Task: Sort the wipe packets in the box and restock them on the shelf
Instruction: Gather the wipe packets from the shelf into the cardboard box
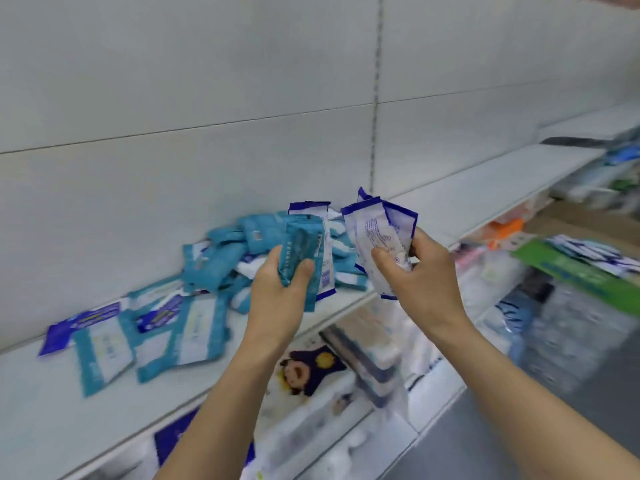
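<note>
My left hand grips a small stack of wipe packets, teal ones in front and a white-and-blue one behind. My right hand holds a few white packets with dark blue edges, upright and fanned. Both hands hover over the front edge of the white shelf. Behind them a loose heap of teal packets lies on the shelf. Several flat teal and blue packets lie further left. The green-edged cardboard box with more white-and-blue packets sits at the right.
The shelf runs from lower left to upper right, with a pale back panel behind it. Below it, a lower shelf holds packaged tissue goods. Blurred merchandise crowds the far right, and grey floor shows at the bottom right.
</note>
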Demonstrator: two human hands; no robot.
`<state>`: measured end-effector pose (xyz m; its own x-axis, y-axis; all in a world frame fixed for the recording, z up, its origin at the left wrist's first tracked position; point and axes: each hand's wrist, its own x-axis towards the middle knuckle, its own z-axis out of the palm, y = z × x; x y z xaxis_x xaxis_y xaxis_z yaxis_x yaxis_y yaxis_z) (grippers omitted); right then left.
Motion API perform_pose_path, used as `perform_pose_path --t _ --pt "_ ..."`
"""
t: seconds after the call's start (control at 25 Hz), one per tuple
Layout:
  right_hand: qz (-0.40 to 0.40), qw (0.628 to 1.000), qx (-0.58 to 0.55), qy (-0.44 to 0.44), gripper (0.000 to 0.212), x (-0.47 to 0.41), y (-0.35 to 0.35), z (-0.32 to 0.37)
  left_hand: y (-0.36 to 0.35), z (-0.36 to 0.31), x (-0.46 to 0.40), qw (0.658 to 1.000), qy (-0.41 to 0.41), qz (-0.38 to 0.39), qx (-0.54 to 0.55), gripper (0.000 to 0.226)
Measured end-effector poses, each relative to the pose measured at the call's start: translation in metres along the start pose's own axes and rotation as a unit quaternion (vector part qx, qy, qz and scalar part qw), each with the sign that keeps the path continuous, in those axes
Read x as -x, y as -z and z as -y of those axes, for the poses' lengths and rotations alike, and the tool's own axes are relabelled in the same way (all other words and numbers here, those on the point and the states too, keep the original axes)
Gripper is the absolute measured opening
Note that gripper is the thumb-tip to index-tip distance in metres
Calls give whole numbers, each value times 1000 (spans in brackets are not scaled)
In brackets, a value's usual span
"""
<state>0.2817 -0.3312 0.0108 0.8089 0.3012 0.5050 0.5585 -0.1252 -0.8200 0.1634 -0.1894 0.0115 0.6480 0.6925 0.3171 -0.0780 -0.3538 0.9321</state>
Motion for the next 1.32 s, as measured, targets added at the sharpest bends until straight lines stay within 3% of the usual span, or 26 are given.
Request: perform_pose_path --t 0.4,0.6,1.0,1.16,1.32 --pt "-100 987 125 -34 14 21 255 -101 -245 -43 83 981 25 172 87 17" --pt "-147 974 159 -62 7 2 330 -146 -340 -56 84 966 32 230 113 22" --pt "-162 961 187 -124 13 -134 427 -294 -562 -49 -23 955 -13 289 68 21" --pt "-181 950 202 -156 27 -205 481 -354 -664 -51 -75 948 -22 315 51 22" --pt "-213 940 199 -177 21 -256 545 -414 -772 -49 -102 938 -9 344 46 15"
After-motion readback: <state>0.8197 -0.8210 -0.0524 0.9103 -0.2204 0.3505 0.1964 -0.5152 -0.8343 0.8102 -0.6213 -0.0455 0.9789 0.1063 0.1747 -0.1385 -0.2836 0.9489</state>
